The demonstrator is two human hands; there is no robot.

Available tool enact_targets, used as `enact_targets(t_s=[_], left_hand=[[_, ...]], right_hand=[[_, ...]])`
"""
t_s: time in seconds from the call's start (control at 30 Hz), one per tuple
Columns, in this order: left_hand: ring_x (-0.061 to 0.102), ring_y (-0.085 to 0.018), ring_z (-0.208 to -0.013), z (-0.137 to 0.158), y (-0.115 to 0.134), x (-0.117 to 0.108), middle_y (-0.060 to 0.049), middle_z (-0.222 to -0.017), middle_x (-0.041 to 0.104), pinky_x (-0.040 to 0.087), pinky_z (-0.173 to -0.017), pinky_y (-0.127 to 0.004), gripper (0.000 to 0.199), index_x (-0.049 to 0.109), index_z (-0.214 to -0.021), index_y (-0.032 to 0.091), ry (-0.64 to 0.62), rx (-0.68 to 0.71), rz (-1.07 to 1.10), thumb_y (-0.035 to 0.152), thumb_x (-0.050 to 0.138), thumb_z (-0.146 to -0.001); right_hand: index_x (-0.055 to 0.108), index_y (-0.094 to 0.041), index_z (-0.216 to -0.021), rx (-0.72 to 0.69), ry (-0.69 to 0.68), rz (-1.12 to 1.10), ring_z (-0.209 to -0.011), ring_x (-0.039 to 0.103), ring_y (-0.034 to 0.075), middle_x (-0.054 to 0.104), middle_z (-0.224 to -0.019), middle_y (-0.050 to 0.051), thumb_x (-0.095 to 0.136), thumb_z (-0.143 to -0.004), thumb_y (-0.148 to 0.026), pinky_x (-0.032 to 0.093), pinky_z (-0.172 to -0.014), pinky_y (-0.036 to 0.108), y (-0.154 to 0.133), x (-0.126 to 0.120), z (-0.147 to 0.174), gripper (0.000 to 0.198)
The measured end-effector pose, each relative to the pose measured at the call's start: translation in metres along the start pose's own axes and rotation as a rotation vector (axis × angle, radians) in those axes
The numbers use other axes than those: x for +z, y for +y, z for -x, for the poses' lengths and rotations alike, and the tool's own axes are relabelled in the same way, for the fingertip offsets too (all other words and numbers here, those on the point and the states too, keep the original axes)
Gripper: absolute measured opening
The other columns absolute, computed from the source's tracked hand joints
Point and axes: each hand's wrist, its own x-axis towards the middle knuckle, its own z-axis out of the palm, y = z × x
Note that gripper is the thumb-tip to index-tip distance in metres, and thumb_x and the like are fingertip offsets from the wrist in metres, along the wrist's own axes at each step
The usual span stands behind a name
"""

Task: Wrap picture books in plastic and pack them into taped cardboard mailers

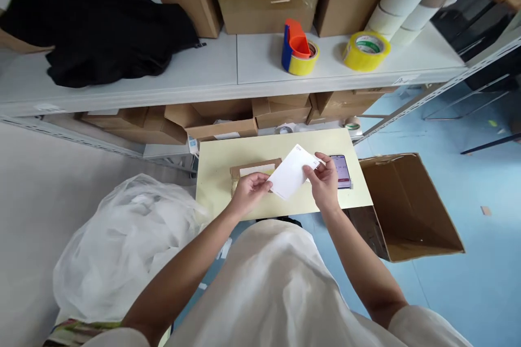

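Note:
A blank-looking white sheet (291, 173), small and stiff like a label or card, is held tilted above the table between both hands. My left hand (253, 191) pinches its lower left corner. At its right edge, my right hand (324, 178) grips with thumb in front and fingers behind. Under and behind the sheet lies a small cardboard box (240, 171) with a white label and tape on it, partly hidden. A phone (341, 169) with a lit screen rests on the table just right of my right hand.
The pale yellow table (220, 207) stands before a grey shelf (260, 65) bearing a tape dispenser (300, 50), a yellow tape roll (366, 51) and black cloth (101, 27). An open carton (415, 211) sits at right on the blue floor. A white plastic bag (126, 244) bulges at left.

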Motion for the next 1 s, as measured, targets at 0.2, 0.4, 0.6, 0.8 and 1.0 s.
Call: enact_targets(t_s=[0.2,0.4,0.6,0.8,1.0], left_hand=[[0.066,-0.018,-0.069,0.032,-0.015,-0.01,-0.001,-0.074,0.07,0.055,-0.073,-0.036,0.02,0.065,-0.075,0.022,0.126,0.079,0.109,0.038,0.073,-0.066],[0.066,-0.016,-0.081,0.063,-0.011,-0.016,-0.001,-0.084,0.07,0.052,-0.086,-0.036,0.019,0.066,-0.083,0.023,0.026,0.104,0.286,0.039,0.069,-0.072],[0.065,-0.014,-0.078,0.077,-0.005,-0.021,0.001,-0.08,0.067,0.05,-0.092,-0.038,0.023,0.066,-0.077,0.022,-0.045,0.067,0.447,0.041,0.073,-0.068],[0.062,-0.013,-0.075,0.08,-0.001,-0.018,0.001,-0.074,0.064,0.05,-0.09,-0.036,0.027,0.065,-0.074,0.02,-0.025,0.072,0.413,0.044,0.074,-0.066],[0.059,-0.013,-0.077,0.085,0.002,-0.016,0.0,-0.075,0.06,0.05,-0.086,-0.035,0.032,0.062,-0.076,0.016,-0.054,0.097,0.328,0.047,0.069,-0.072]], right_hand=[[0.052,-0.03,-0.12,-0.471,-0.1,0.52,-0.116,0.052,0.032,0.058,-0.121,0.012,0.065,-0.077,-0.033,0.045,-0.092,0.052,-0.04,0.03,0.054,0.045],[0.061,-0.035,-0.111,-0.586,-0.254,0.524,-0.1,0.064,0.024,0.069,-0.108,0.004,0.056,-0.086,-0.021,0.051,-0.087,0.046,-0.054,0.054,0.088,0.029],[0.061,-0.038,-0.113,-0.618,-0.261,0.453,-0.099,0.066,0.024,0.07,-0.107,0.001,0.059,-0.084,-0.02,0.053,-0.087,0.047,-0.058,0.052,0.094,0.035],[0.061,-0.037,-0.114,-0.663,-0.265,0.465,-0.099,0.066,0.024,0.07,-0.108,0.002,0.06,-0.083,-0.018,0.053,-0.089,0.048,-0.061,0.05,0.096,0.036],[0.065,-0.03,-0.108,-0.711,-0.248,0.536,-0.097,0.067,0.022,0.071,-0.106,0.004,0.059,-0.085,-0.018,0.052,-0.089,0.043,-0.063,0.046,0.099,0.027]])
